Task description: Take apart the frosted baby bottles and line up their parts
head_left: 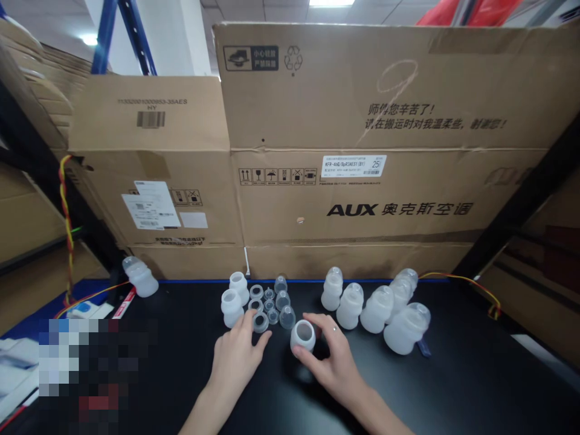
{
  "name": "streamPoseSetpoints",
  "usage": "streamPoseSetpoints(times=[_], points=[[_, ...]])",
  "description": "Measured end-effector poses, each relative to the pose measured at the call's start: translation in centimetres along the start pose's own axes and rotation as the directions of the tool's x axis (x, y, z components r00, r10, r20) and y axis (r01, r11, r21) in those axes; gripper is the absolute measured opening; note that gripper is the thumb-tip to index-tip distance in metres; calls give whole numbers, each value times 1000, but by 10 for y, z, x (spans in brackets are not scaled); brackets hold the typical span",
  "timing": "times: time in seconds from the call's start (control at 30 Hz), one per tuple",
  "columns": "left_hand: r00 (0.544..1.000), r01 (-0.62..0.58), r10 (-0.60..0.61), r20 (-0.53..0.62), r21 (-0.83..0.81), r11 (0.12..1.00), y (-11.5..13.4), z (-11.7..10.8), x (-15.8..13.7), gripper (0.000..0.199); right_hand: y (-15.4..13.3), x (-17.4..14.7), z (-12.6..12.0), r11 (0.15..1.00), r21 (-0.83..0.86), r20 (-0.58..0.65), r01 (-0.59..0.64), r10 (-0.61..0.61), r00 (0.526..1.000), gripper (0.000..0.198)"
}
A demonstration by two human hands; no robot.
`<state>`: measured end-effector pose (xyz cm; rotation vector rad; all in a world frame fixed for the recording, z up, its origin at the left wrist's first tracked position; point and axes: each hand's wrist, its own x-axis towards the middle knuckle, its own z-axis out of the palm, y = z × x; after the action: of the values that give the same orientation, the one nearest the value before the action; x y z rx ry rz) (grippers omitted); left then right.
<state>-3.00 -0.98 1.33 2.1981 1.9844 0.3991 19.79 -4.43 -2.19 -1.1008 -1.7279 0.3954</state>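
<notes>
My right hand (333,359) grips an open-topped translucent baby bottle (302,345) between thumb and fingers, its mouth facing up. To the left, my left hand (240,347) has thumb and index finger apart around the nearest clear collar ring (260,322); whether they touch it I cannot tell. More rings (256,292) lie behind it, beside several small clear nipples (272,316). A column of clear dome caps (287,317) stands right of these. Two uncapped bottles (232,308) stand upright behind my left hand.
Several capped bottles (352,306) stand at the right, the nearest one (406,329) tilted near a small blue object (423,348). Another capped bottle (140,277) leans at the far left. Cardboard (281,229) walls off the back of the black table (181,374). Cables hang at both sides.
</notes>
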Motion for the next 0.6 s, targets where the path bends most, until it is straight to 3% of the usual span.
streamPoseSetpoints(times=[0.13,0.23,0.33,0.4,0.47,0.6], points=[[1000,-9,9,-7,2,1000,-1,3,-1,40,3,-6,7,982,128,75,-140,131,989,38],[991,-121,106,-80,-230,966,1,2,-7,31,-2,-6,10,953,236,133,-192,165,977,35],[927,-376,305,-220,-554,743,7,-1,-17,29,-11,-5,8,939,283,212,-193,135,968,36],[869,-493,394,-300,-595,635,12,-3,-23,35,-15,-6,4,955,230,249,-187,127,960,30],[842,-539,438,-316,-528,656,16,-2,-27,45,-17,-13,-2,967,165,229,-193,153,961,27],[881,-471,419,-219,-483,738,12,10,-33,48,-24,-52,-29,957,118,191,-263,238,952,36]])
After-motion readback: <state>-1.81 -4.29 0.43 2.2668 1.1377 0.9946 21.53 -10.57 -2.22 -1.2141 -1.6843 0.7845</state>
